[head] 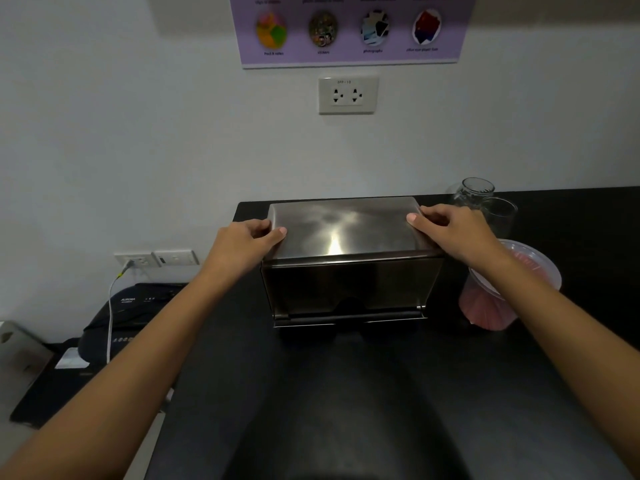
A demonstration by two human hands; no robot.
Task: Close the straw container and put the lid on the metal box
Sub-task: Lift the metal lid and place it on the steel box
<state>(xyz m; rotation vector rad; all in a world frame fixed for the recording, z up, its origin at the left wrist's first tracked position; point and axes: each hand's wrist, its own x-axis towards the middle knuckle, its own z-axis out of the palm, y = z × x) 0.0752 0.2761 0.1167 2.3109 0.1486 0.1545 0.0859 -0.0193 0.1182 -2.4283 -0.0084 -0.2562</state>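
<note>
A shiny metal box (349, 289) stands on the black counter (346, 393) near the wall. Its flat steel lid (343, 228) lies on top of the box. My left hand (247, 242) grips the lid's left edge, thumb on top. My right hand (450, 228) grips the lid's right edge the same way. To the right of the box stands a clear plastic straw container (491, 306) holding pink straws, with a translucent lid (533, 268) on it, partly hidden behind my right forearm.
Two clear glasses (485, 202) stand behind my right hand by the wall. Left of the counter, lower down, sits a dark machine (131, 313) with a white cable (110, 306) plugged into a wall socket. Another socket (347, 95) and a purple poster (349, 29) hang above.
</note>
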